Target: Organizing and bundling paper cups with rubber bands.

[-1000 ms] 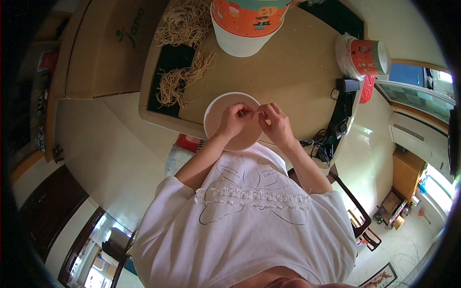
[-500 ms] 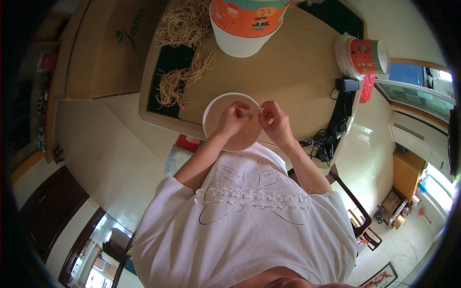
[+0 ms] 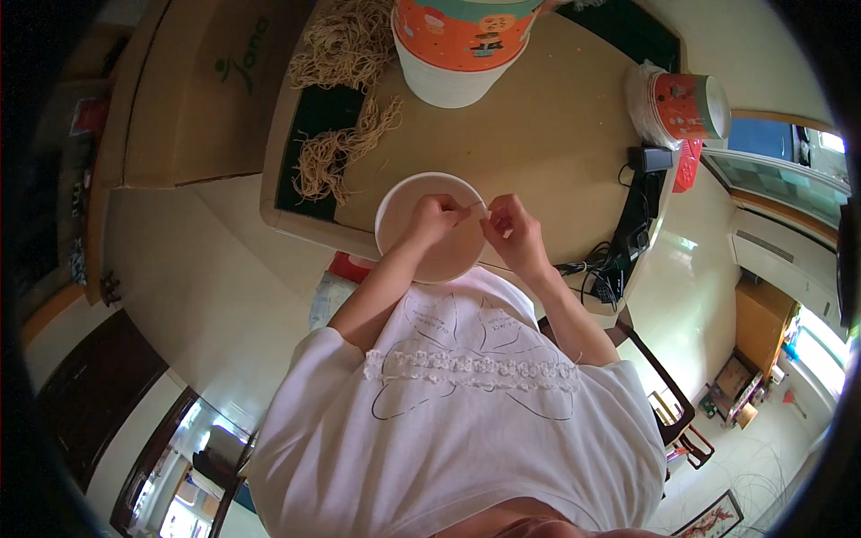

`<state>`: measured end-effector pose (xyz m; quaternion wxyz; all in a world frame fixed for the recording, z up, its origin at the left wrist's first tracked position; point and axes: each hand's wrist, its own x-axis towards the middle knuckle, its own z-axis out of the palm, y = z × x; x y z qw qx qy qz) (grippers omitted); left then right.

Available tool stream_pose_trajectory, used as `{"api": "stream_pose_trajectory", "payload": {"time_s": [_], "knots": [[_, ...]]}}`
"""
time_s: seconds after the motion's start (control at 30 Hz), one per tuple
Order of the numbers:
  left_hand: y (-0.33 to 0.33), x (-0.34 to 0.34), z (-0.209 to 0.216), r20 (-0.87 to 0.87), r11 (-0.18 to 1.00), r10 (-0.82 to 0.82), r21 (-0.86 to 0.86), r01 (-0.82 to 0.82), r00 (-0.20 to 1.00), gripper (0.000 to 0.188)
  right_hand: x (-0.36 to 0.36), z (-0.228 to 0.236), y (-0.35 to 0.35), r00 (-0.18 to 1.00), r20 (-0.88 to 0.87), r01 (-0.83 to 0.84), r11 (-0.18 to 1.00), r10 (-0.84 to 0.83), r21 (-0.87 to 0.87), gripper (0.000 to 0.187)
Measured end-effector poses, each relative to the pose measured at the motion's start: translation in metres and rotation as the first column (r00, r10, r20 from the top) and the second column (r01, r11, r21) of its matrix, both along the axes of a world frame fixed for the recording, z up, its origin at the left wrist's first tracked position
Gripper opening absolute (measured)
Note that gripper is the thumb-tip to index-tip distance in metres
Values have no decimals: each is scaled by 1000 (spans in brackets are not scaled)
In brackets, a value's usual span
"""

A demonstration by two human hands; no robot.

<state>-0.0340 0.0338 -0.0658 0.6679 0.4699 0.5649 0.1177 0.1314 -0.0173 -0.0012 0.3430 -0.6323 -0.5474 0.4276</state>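
A white round paper bucket sits at the table's near edge, against my shirt, with its mouth facing up. Over its opening my left hand pinches a thin pale strand between thumb and forefinger. At the bucket's right rim, my right hand has its fingertips closed on the strand's other end; the exact grip is too small to make out. Tangled beige strings lie on the table to the left, and a bigger heap of the same strings lies behind them.
Stacked orange-and-white paper buckets stand at the far middle of the brown-topped table. More buckets lie wrapped at the far right. A black adapter and cables line the right edge. A large cardboard box is at left.
My hands have shifted slightly, and the stretch of strand showing between them looks shorter. The bucket has moved a touch to the left.
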Motion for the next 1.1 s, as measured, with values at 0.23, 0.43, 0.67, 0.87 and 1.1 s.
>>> {"api": "stream_pose_trajectory", "payload": {"time_s": [0.23,0.43,0.67,0.87,1.1], "knots": [[6,8,-30,221,986,150,-110,-129,964,3,2,-1,-2,1000,2,-23,1000,23,-4,21],[7,8,-24,197,992,123,-52,-115,973,7,0,-3,-3,1000,9,-17,1000,17,23,18],[10,5,-14,118,997,43,60,-50,992,7,-4,0,-3,1000,9,-11,999,10,39,16],[-12,-9,26,-89,926,-12,374,45,996,13,-2,-6,-7,1000,-3,29,1000,-29,3,14],[-17,-14,84,17,894,21,447,-27,1000,14,-9,0,-8,999,-38,34,999,-34,-13,13]]}}
